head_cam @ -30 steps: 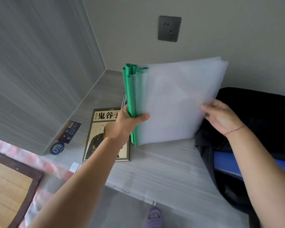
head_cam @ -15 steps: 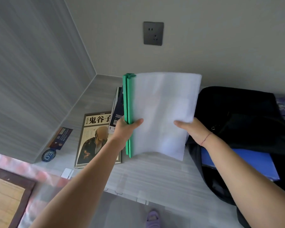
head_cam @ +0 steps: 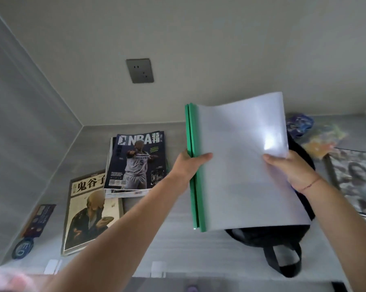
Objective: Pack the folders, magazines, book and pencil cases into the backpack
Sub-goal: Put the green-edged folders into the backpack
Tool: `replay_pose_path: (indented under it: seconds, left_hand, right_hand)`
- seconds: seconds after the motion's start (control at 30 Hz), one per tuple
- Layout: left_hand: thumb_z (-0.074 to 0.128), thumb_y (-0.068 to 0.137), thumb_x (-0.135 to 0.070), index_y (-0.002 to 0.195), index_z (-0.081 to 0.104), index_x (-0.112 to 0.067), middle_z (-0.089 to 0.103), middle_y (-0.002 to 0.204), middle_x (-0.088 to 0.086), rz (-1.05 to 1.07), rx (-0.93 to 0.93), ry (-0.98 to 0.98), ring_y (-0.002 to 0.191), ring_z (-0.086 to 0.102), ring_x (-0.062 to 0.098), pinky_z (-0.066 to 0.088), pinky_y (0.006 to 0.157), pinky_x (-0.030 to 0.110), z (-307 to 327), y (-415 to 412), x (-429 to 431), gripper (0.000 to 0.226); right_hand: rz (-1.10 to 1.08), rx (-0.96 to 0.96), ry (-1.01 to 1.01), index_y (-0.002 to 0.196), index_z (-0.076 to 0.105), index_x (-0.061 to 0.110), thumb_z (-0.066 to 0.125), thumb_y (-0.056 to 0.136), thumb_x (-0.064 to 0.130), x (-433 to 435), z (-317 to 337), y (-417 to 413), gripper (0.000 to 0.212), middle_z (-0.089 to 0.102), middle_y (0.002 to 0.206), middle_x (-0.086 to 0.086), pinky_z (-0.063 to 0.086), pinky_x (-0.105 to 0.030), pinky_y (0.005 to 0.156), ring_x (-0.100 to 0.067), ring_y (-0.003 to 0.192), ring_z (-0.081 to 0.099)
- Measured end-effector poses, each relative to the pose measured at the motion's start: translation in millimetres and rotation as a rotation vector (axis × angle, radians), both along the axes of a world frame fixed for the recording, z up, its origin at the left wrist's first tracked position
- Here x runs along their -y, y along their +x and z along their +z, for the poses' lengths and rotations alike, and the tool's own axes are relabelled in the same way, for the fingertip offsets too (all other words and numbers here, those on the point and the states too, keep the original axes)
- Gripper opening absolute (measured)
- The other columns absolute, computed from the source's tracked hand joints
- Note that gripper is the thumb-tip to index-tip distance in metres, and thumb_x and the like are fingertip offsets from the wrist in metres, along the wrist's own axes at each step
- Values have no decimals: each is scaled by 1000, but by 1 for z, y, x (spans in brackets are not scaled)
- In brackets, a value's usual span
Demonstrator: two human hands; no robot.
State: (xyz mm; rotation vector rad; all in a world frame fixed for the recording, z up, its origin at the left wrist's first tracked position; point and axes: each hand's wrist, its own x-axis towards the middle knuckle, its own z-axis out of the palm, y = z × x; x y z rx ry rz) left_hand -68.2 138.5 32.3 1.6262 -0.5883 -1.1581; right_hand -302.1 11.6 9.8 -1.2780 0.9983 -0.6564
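Note:
I hold a stack of translucent folders with green spines [head_cam: 241, 161] upright above the black backpack [head_cam: 268, 237]. My left hand [head_cam: 188, 165] grips the green spine edge. My right hand [head_cam: 289, 167] grips the right edge of the sheets. The folders hide most of the backpack; only its lower rim and a strap loop show. A pile of magazines with an NBA cover [head_cam: 137, 161] lies at the left on the grey desk [head_cam: 173, 245]. A book with a painted figure and Chinese title [head_cam: 89, 211] lies in front of it. Two pencil cases, one blue [head_cam: 300, 125] and one yellowish [head_cam: 323, 140], lie at the far right.
A wall socket [head_cam: 139, 70] sits on the back wall. A dark bookmark with a round tag [head_cam: 36, 222] lies at the desk's left edge by the side wall. A printed picture or magazine [head_cam: 355, 180] lies at the right. The desk's front edge runs along the bottom.
The folders have moved right, from above the magazines to above the backpack, now hiding its opening. The magazine pile has come fully into view. Both hands keep their hold.

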Motion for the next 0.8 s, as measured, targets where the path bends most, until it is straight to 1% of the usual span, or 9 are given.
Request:
replay_pose_path:
  seconds: [0.07,0.17,0.27,0.37,0.43,0.6,0.67,0.73,0.8]
  left_hand:
    - [75,77,-34,98,60,-20,68,93,-4,-111,40,36,80,64,8,49,62,17,-8,-29,16,30]
    - [58,83,-55,119,58,-14,66,109,-2,-225,109,75,99,63,15,46,89,27,-26,-70,37,55]
    - [38,93,-53,117,62,-11,65,119,6,-289,194,18,114,58,22,40,104,34,-43,-97,48,54]
    - [46,96,-26,122,57,-12,58,126,7,-481,835,-129,120,50,26,37,103,35,-75,-95,58,31]
    - [56,87,-19,139,38,-16,41,143,4,-649,1339,-133,134,34,24,23,112,36,-98,-91,64,55]
    - [60,81,-25,148,9,-13,24,153,7,-834,1816,88,142,20,24,9,118,39,-124,-91,89,85]
    - [62,81,-21,146,18,-13,37,144,8,-834,1916,99,133,37,26,27,112,39,-126,-93,103,79]
    - [66,77,-15,133,43,-14,58,119,6,-779,1985,112,107,59,23,49,88,34,-120,-98,113,61]
    - [65,77,-9,113,55,-13,65,104,5,-776,1941,163,92,65,23,51,69,33,-112,-100,123,38]
  right_hand:
    - [-68,-10,22,95,66,14,56,87,-1,0,-3,-39,19,76,72,6,58,-21,64,-8,63,70]
    - [-161,-38,70,95,64,14,56,87,-3,-4,-10,-93,20,75,69,7,57,-18,59,-6,59,69]
    - [-238,-63,138,90,65,12,60,85,1,-14,-21,-142,12,73,64,0,56,-22,55,-11,53,68]
    - [-289,-108,248,87,65,9,61,86,3,-29,-40,-182,8,72,60,-3,54,-23,52,-14,48,66]
    - [-312,-150,315,88,67,6,61,85,4,-40,-53,-201,6,71,62,-9,54,-27,56,-17,48,65]
    - [-309,-170,390,89,69,5,62,85,3,-61,-73,-222,8,73,70,-11,55,-30,63,-21,57,69]
    - [-301,-186,395,89,69,5,62,85,3,-64,-77,-221,9,73,71,-12,52,-33,68,-21,58,69]
    - [-273,-190,423,90,69,5,61,86,3,-67,-79,-220,9,73,70,-11,54,-30,63,-21,57,68]
    - [-252,-186,456,92,68,5,60,87,3,-70,-81,-218,10,73,70,-10,55,-27,59,-20,56,68]
